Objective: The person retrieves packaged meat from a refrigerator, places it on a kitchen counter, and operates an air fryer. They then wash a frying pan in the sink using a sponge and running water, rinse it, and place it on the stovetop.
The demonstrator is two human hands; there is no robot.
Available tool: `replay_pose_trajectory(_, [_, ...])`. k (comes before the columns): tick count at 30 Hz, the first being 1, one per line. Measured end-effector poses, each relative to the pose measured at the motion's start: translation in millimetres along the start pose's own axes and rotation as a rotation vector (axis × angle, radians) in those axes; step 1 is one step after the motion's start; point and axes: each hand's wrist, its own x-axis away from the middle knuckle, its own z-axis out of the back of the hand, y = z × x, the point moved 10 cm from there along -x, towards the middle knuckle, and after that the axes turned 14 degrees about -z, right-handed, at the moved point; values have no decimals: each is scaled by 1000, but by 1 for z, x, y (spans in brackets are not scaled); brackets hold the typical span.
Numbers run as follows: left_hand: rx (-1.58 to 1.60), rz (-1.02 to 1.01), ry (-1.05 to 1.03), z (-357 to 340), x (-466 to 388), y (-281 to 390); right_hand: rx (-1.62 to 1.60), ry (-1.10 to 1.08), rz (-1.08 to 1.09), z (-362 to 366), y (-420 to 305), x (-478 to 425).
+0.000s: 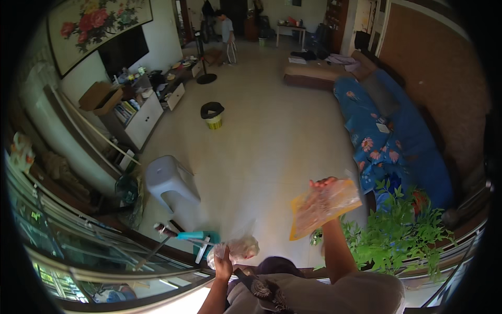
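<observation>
At the lower middle, my left hand (223, 267) grips a crumpled clear plastic bag (245, 248) by its edge; what the bag holds is too blurred to tell. My right hand (326, 183) is raised at the right of the middle, with its fingers over the top edge of a flat, see-through plastic packet with yellow edges (323, 208). The packet hangs tilted in front of my palm and wrist. A turquoise dustpan or brush head (196, 235) lies on the floor left of the plastic bag.
A grey plastic stool (168, 176) stands at the left. Beyond it is a yellow bin with a black liner (214, 119). A leafy green plant (396, 235) and a sofa with a blue floral cover (368, 137) line the right. Another person (228, 33) stands far back.
</observation>
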Motion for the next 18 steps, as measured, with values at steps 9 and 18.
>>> replay_pose_trajectory(9, [33, 232, 116, -102, -217, -60, 50, 236, 162, 184, -94, -103])
replay_pose_trajectory(18, [139, 124, 337, -126, -435, -116, -36, 116, 87, 244, -44, -434])
